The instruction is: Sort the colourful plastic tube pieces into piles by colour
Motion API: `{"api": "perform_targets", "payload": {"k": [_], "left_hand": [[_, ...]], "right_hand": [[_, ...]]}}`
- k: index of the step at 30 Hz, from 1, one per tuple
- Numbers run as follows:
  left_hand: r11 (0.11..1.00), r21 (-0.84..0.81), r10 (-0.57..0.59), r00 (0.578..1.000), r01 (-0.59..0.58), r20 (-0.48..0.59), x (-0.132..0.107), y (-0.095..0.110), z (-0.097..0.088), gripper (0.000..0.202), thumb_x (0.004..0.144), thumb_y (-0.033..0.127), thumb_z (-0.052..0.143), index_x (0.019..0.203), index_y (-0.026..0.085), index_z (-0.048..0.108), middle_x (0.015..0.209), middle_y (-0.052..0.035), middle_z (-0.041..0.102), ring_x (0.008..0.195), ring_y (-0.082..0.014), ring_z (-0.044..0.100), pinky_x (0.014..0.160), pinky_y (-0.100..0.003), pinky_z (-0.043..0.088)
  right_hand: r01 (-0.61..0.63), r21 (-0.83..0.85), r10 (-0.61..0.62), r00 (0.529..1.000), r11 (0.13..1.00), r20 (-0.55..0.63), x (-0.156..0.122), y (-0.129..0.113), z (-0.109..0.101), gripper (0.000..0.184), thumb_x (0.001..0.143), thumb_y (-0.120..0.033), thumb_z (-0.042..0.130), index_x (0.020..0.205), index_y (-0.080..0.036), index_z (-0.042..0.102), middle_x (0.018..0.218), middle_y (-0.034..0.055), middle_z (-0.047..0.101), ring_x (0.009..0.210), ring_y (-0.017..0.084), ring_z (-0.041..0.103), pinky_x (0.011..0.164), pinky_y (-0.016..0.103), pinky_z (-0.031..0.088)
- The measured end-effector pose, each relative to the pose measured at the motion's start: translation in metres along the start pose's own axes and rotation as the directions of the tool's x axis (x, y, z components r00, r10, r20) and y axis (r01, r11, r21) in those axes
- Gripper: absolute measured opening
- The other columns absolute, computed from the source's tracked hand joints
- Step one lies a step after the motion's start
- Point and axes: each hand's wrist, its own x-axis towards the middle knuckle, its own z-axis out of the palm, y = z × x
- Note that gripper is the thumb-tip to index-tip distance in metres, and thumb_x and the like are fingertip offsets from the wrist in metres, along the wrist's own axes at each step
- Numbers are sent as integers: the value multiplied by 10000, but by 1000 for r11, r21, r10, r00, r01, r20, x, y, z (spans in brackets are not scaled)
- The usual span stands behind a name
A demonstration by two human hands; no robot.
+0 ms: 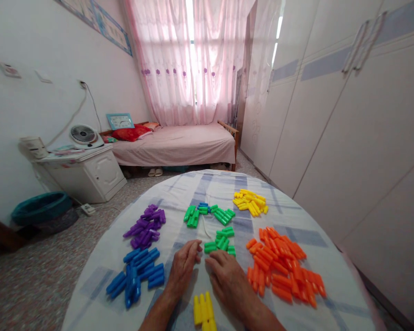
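On the round table, my left hand (185, 263) rests on its edge, fingers loosely curved and nothing visible in them. Close to its right, my right hand (227, 276) lies palm down with bent fingers, at the near edge of a cluster of green plastic tubes (221, 240); its fingertips are partly hidden. More green tubes (192, 216) lie beyond, beside a few small blue tubes (203, 205) and a thin white cord (205, 227). Between my forearms sits a small group of yellow tubes (203, 309), side by side.
Purple tubes (146, 226) and blue tubes (138, 273) are heaped at left, orange tubes (283, 262) at right, yellow tubes (250, 202) at the far right. A checked cloth (179, 188) covers the table. Beyond stand a bed (179, 145), a white cabinet (93, 172) and wardrobes (331, 138).
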Motion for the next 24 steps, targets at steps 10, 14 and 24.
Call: {"api": "perform_targets", "payload": {"k": [10, 14, 24], "left_hand": [[1000, 1, -19, 996, 19, -90, -1, -5, 2, 397, 887, 463, 384, 1049, 186, 616, 884, -44, 657, 699, -149, 609, 626, -268, 496], [1000, 4, -11, 987, 12, -160, 3, -6, 2, 382, 865, 455, 427, 1065, 190, 617, 969, -56, 667, 744, -165, 629, 666, -290, 507], [958, 254, 192, 958, -136, -212, 32, 10, -3, 273, 832, 267, 447, 1045, 196, 603, 1089, -86, 596, 1002, -209, 570, 789, -328, 498]], "right_hand": [[-25, 18, 25, 1000, 1000, -6, 1, 3, 16, 396, 766, -83, 518, 1133, -224, 563, 1283, 64, 526, 1263, 227, 398, 1050, 418, 339], [-52, -35, 52, 999, 998, -9, 4, 9, 26, 444, 780, -165, 550, 1218, -237, 530, 1395, 84, 448, 1314, 278, 349, 1040, 480, 338], [-19, -6, 19, 1000, 1000, 1, 5, 9, 20, 417, 762, -156, 561, 1173, -228, 560, 1319, 72, 523, 1279, 254, 398, 1067, 446, 323]]}}
